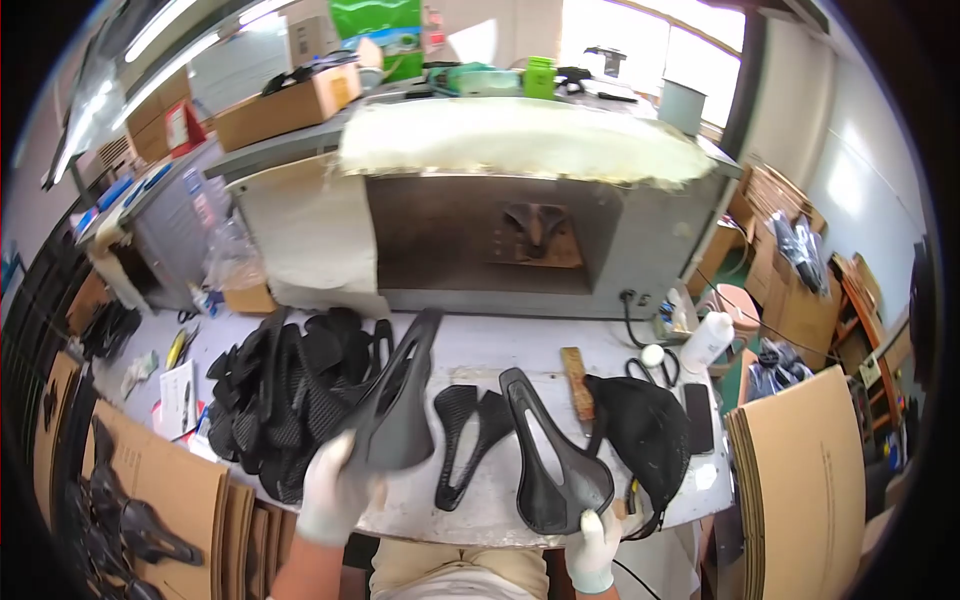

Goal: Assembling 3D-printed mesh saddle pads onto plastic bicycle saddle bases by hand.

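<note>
In my left hand (335, 492), which wears a white glove, is a smooth black bicycle saddle (398, 436), tilted nose up over the table and gripped by its wide rear end. My gloved right hand (596, 548) pinches the rear edge of another dark saddle (562, 498), hollow side facing up, with a long central slot. Between the two lies a black textured saddle pad (458, 408), its wide end pointing away from me. A big heap of black textured saddle pads (290, 400) sits left of my left hand.
A grey metal box oven (640, 250) with a cloth flap (520, 140) stands at the back, a saddle part inside. A black cloth bag (645, 430), wooden stick (576, 384), phone (699, 418) and white bottle (708, 342) lie to the right. Cardboard (805, 480) flanks the table.
</note>
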### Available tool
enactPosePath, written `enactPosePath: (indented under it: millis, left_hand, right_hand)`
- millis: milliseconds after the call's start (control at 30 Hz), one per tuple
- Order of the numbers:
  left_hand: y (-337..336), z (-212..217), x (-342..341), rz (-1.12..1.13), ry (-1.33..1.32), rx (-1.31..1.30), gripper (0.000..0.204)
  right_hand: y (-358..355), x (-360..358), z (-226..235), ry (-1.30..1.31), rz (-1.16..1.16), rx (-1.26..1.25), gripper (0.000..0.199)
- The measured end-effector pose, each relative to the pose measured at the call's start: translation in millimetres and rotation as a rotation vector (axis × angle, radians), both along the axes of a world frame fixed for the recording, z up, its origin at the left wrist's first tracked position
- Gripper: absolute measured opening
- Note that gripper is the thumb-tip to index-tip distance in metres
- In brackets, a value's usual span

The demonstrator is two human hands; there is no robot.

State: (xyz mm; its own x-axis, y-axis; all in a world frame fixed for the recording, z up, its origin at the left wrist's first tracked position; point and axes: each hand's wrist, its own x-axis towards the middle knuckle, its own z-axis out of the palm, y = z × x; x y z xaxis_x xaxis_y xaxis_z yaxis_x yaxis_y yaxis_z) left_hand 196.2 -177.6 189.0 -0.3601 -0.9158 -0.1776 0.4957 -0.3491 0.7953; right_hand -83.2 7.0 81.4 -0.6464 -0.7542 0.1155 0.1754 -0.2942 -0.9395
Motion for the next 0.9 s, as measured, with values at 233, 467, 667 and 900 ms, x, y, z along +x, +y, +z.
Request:
enactPosePath:
  millis: [233,467,667,900]
  left_hand:
    - [-255.4,-65.2,-131.1,-0.035,-0.067,0.046,0.052]
    - [-322.7,-109.7,-143.0,-0.04,0.062,-0.042,0.043]
    - [-157.9,-63.9,-108.4,-0.192,-0.319,-0.439,0.036]
    - [-66.1,-84.2,-52.9,-0.267,-0.904,-2.299,0.064]
  right_hand:
    - [59.3,19.3,-16.7,-0.309,0.024,0.304,0.032]
    - [64.7,25.9,-24.9,-0.283,0.021,0.124,0.028]
    - [64.6,22.0,-35.2,-0.419,0.109,0.175,0.024]
    - [67.9,27.3,-9.1,-0.548,0.148,0.323,0.016]
